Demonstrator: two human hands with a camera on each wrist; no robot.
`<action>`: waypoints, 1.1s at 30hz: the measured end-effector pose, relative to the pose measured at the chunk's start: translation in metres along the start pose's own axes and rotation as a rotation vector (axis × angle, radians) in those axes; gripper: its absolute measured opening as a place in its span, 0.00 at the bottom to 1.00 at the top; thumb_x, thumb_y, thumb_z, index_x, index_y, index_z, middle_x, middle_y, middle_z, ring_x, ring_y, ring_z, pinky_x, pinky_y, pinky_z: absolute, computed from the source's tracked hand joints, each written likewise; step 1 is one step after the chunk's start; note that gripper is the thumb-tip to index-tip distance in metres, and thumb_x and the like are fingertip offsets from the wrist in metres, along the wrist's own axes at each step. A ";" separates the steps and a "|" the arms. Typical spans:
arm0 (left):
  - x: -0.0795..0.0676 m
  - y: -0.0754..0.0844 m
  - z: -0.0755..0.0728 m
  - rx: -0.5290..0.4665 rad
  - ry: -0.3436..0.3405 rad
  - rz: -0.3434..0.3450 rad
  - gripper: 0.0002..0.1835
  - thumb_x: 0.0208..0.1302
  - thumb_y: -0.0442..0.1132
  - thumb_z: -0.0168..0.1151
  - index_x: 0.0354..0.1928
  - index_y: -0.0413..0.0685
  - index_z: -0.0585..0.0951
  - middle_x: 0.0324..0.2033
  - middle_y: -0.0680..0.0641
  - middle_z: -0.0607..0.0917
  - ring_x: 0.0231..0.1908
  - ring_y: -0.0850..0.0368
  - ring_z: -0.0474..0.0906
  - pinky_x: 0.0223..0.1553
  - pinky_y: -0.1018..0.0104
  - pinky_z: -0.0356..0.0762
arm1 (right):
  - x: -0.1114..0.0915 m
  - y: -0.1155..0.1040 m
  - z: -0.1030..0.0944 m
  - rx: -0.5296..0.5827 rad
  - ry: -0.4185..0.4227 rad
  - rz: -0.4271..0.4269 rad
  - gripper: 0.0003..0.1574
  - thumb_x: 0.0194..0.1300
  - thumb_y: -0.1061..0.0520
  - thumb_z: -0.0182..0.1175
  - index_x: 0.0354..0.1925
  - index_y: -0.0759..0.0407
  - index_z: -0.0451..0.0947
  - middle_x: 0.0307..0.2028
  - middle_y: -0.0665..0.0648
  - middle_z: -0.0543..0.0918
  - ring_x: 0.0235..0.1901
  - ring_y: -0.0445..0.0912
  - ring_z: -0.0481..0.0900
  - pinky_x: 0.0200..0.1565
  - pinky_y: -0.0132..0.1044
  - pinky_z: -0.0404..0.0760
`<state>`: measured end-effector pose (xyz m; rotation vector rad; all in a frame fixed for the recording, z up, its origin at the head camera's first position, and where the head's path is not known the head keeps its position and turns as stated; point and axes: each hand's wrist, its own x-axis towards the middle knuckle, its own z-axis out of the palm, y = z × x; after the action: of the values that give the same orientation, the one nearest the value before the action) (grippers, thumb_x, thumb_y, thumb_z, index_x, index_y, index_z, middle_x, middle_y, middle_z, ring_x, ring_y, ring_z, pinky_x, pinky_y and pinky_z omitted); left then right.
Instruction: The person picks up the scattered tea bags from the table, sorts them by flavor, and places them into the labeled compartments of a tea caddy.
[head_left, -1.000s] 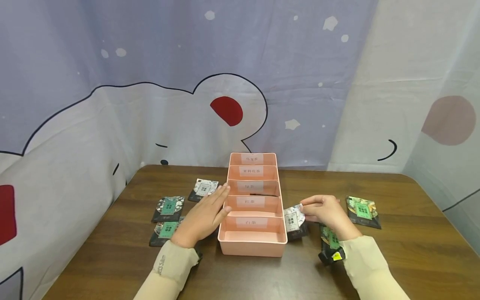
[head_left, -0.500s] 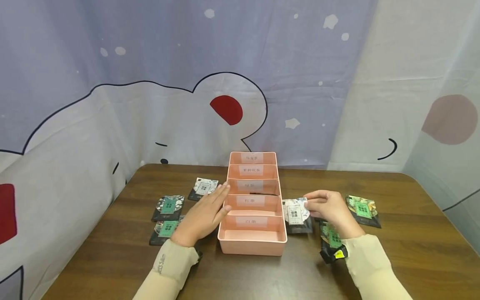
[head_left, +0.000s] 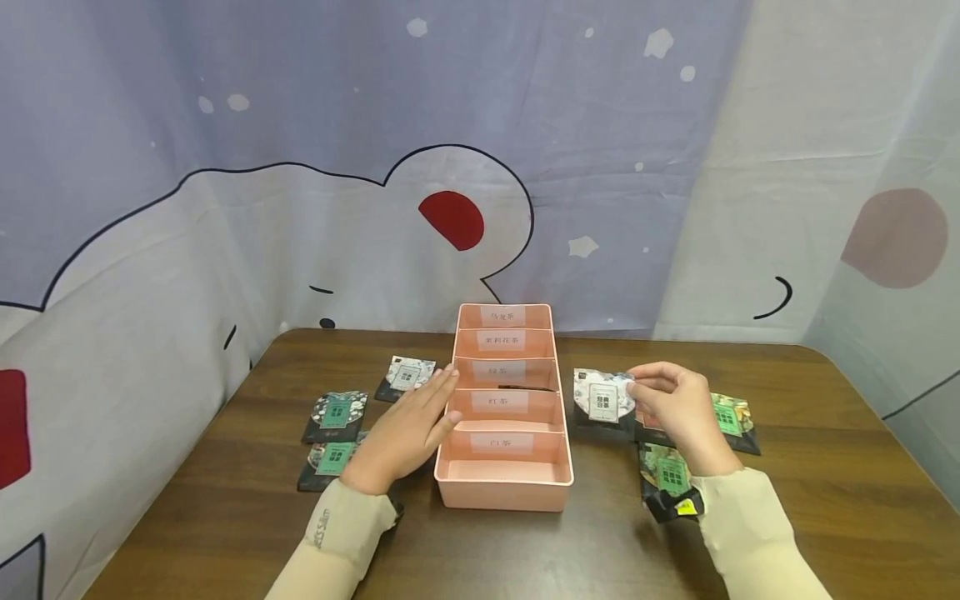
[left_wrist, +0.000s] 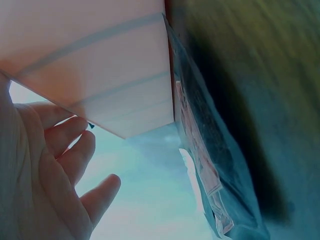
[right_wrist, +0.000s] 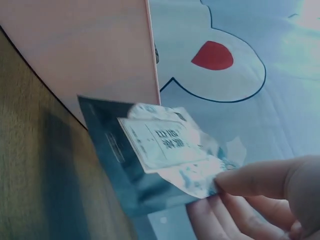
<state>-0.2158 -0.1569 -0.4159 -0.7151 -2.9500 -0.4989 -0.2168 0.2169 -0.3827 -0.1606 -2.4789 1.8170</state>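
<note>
My right hand pinches the corner of a white-and-black tea sachet between thumb and fingers. In the right wrist view the sachet is tilted above the table beside the box wall. My left hand lies with straight fingers along the left rim of a long pink divided box. Left wrist view: the fingers are at the box's edge, and a dark sachet lies nearby on the table. Paper labels with Chinese characters mark the box's several compartments, and a dark, thin item shows in the middle one.
Left of the box lie a white-topped sachet and two green-labelled ones, the upper overlapping the lower. On the right are green-labelled sachets and a red-labelled one partly under my hand. A patterned curtain hangs behind the table.
My right hand has moved away from me and slightly right, lifting the sachet from beside the box's near end. A red-labelled sachet has come into view behind it. The left hand stays put.
</note>
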 end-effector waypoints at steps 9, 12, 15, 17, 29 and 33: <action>0.000 0.000 0.000 0.010 0.001 0.004 0.35 0.80 0.57 0.42 0.81 0.49 0.53 0.79 0.48 0.53 0.78 0.50 0.48 0.76 0.45 0.51 | -0.010 -0.011 0.002 -0.005 0.128 -0.153 0.18 0.67 0.57 0.68 0.52 0.65 0.82 0.38 0.46 0.88 0.40 0.32 0.85 0.41 0.28 0.85; -0.001 0.000 0.000 0.014 0.002 0.007 0.35 0.80 0.57 0.42 0.81 0.48 0.53 0.79 0.48 0.53 0.78 0.51 0.48 0.76 0.45 0.51 | -0.015 -0.017 0.004 0.004 0.163 -0.191 0.18 0.67 0.56 0.69 0.52 0.64 0.83 0.39 0.45 0.88 0.40 0.31 0.85 0.41 0.26 0.84; 0.000 0.000 0.000 0.010 0.003 0.006 0.36 0.80 0.57 0.42 0.81 0.48 0.53 0.79 0.49 0.53 0.78 0.51 0.48 0.76 0.45 0.51 | -0.021 -0.023 0.005 0.026 0.185 -0.221 0.17 0.67 0.56 0.69 0.50 0.64 0.84 0.38 0.44 0.89 0.40 0.32 0.86 0.39 0.26 0.84; 0.000 0.000 0.000 0.010 0.003 0.004 0.36 0.80 0.57 0.42 0.81 0.49 0.53 0.79 0.49 0.53 0.78 0.51 0.48 0.76 0.45 0.51 | -0.025 -0.028 0.006 0.052 0.190 -0.244 0.16 0.66 0.57 0.70 0.49 0.64 0.84 0.38 0.43 0.89 0.40 0.34 0.86 0.37 0.27 0.85; 0.001 -0.001 0.002 0.020 0.003 -0.003 0.36 0.80 0.57 0.42 0.81 0.49 0.53 0.79 0.48 0.54 0.78 0.50 0.49 0.76 0.45 0.51 | -0.046 -0.048 0.022 0.093 0.169 -0.403 0.11 0.63 0.64 0.71 0.44 0.66 0.85 0.35 0.45 0.89 0.35 0.37 0.88 0.35 0.27 0.85; 0.000 0.000 0.002 0.027 0.008 -0.005 0.35 0.80 0.57 0.42 0.81 0.49 0.54 0.79 0.49 0.54 0.78 0.50 0.49 0.76 0.45 0.51 | -0.051 -0.049 0.029 0.091 0.115 -0.484 0.09 0.62 0.67 0.70 0.42 0.66 0.85 0.37 0.45 0.88 0.34 0.37 0.87 0.36 0.28 0.85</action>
<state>-0.2163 -0.1564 -0.4177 -0.7022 -2.9461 -0.4604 -0.1716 0.1688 -0.3446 0.3043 -2.1109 1.6506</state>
